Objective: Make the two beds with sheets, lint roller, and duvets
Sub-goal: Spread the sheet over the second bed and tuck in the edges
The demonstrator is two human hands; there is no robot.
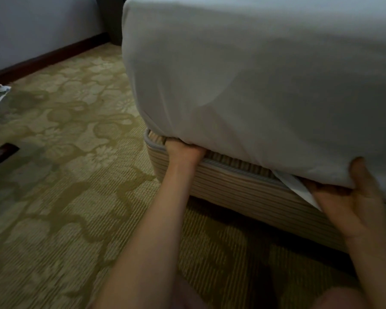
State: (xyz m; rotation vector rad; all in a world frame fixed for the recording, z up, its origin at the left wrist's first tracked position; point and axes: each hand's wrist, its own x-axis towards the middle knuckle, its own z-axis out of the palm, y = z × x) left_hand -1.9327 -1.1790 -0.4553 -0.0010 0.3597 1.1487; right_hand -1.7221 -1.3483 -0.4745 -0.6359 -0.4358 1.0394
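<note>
Under smooth white sheet, ribbed striped base

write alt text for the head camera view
A person's left hand reaches under the corner of a white-sheeted mattress, fingers hidden, while the right hand grips its lower edge. Below are a striped bed base and patterned carpet.

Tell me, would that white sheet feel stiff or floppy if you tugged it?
Probably floppy: the sheet bends smoothly round the corner and creases softly above the left hand. Likely thin and light, since a loose flap hangs down beside the right hand. Pulled, it would probably go taut, as its smooth side suggests.
</note>
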